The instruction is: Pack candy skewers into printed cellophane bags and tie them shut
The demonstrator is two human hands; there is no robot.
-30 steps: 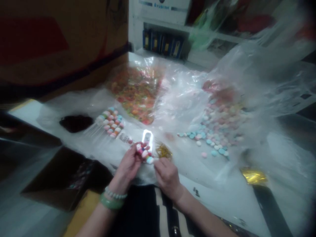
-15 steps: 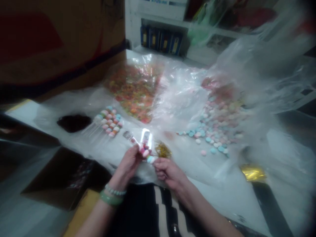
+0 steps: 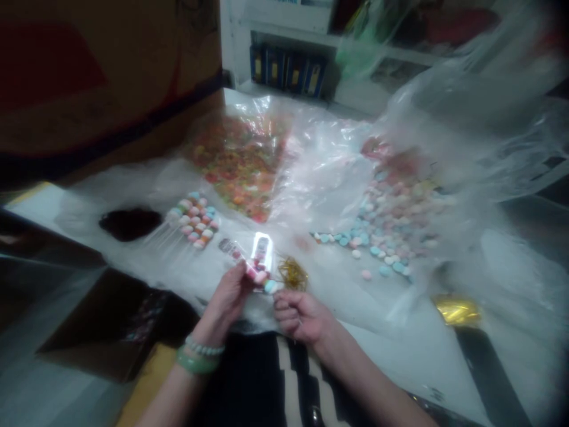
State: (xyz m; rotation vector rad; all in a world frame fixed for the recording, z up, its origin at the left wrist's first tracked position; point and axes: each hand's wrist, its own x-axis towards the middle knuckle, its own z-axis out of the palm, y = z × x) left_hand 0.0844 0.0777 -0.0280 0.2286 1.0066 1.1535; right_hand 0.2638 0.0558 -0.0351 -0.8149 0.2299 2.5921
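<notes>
While my left hand point(image 3: 230, 295) pinches the candy skewer point(image 3: 260, 277) at lower centre of the frame, my right hand point(image 3: 302, 315) grasps its right end, fingers curled tight; gold strands point(image 3: 292, 274) lie just above, 1 candy pile point(image 3: 391, 228) at right.

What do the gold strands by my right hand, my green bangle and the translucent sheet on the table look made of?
Thin gold strands: probably foil or coated wire, given metallic glint. Smooth green round bangle: perhaps stone, glass or plastic, with a soft sheen. Wrinkled translucent sheet: likely glossy plastic film.
</notes>
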